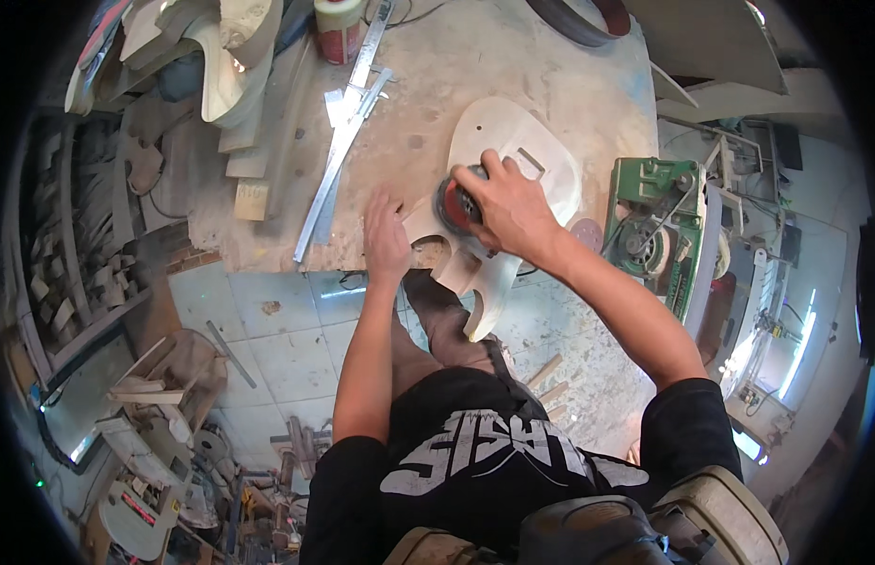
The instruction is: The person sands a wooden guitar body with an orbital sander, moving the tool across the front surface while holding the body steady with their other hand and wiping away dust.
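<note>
An unfinished pale wooden guitar body (541,198) with routed cavities lies across the table's front corner, one horn jutting over the edge. My right hand (503,202) grips a round red-and-black power sander (452,208) resting on its face. My left hand (386,245) is at the body's left edge near the table's front, fingers curled on it. Left of that hand lie long metal straightedges (329,179) and a metal caliper (369,108). A pink sanding disc (585,235) lies to the right of the body.
Curved wooden templates and offcuts (226,89) pile on the table's (414,85) back left, beside a red-labelled container (336,36). A green belt machine (649,212) stands at right. A dark curved band (588,28) lies at back. Tools and scrap (145,452) crowd the lower left floor.
</note>
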Available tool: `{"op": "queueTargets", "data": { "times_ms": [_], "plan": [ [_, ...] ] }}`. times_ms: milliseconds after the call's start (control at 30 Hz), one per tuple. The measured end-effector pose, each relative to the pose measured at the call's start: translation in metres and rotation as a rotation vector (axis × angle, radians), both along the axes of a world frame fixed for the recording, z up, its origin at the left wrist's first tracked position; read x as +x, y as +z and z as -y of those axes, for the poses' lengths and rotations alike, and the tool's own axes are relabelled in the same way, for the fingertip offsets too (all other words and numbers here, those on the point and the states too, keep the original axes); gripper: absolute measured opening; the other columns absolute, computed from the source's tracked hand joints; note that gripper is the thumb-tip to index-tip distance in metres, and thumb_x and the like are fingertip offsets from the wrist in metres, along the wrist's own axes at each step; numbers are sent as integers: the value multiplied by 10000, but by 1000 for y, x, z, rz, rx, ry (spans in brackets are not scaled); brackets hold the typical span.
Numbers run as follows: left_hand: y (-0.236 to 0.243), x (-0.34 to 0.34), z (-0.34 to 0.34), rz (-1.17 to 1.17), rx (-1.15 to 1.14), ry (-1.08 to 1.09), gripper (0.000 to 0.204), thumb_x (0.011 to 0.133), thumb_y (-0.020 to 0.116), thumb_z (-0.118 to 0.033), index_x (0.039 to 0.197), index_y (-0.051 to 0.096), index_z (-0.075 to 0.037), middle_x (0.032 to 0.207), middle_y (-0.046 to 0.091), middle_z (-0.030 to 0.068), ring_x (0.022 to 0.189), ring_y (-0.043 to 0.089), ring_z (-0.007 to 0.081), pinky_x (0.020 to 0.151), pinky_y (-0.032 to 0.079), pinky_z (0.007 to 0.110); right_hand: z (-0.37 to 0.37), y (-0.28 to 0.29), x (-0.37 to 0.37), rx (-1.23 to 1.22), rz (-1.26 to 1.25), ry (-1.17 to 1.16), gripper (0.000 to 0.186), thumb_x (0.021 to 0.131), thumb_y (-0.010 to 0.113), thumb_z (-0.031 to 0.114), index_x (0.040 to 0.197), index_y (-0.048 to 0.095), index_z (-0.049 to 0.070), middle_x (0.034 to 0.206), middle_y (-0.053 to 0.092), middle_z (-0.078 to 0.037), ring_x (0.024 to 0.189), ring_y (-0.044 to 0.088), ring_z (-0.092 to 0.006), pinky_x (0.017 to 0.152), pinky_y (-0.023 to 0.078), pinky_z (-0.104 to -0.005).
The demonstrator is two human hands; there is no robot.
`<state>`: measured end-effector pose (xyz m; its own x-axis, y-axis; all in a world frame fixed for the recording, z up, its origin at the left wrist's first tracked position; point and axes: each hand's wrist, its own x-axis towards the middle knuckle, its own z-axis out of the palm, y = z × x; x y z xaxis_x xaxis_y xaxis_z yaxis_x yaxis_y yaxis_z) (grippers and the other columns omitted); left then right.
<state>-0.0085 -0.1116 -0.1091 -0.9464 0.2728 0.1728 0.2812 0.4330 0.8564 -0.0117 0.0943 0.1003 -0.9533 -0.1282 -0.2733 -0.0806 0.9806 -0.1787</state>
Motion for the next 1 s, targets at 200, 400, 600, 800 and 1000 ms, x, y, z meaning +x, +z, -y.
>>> {"op": "queueTargets", "data": {
  "times_ms": [200,400,600,800,1000],
  "plan": [
    [3,-2,1,-33,-6,-7,285,1034,454,-53,1228,644,34,1567,543,245,1485,460,460,1254,339,518,-60,-15,-52,72,-79,-164,684,754,828,226,1378,550,210,1254,570,-214,1046,668,-468,806,608,-563],
    [5,-3,-1,-48,-3,-13,311,984,463,-6,1231,649,33,1556,554,245,1480,465,461,1255,341,516,-133,-20,-98,86,-86,-329,726,744,804,360,1398,531,203,1251,603,-244,1008,707,-473,858,590,-563],
    [6,-2,-3,-51,-18,-11,339,948,482,-3,1243,646,28,1537,562,250,1476,466,452,1243,356,517,-111,-20,-81,83,-115,-285,702,757,804,360,1386,545,187,1244,609,-242,1011,704,-466,870,588,-546],
    [10,-6,-2,-51,-25,-30,375,955,459,0,1289,624,41,1546,546,254,1485,451,454,1248,347,523,-3,-11,-29,40,-56,-72,581,793,839,192,1318,591,183,1266,571,-220,1057,671,-445,743,628,-507],
    [6,-3,0,12,-34,-32,388,960,457,-2,1313,611,47,1567,524,251,1499,432,452,1254,340,518,6,4,-15,16,68,-1,645,754,847,162,1334,568,195,1248,563,-216,1021,679,-457,736,625,-520]
  ]
}}
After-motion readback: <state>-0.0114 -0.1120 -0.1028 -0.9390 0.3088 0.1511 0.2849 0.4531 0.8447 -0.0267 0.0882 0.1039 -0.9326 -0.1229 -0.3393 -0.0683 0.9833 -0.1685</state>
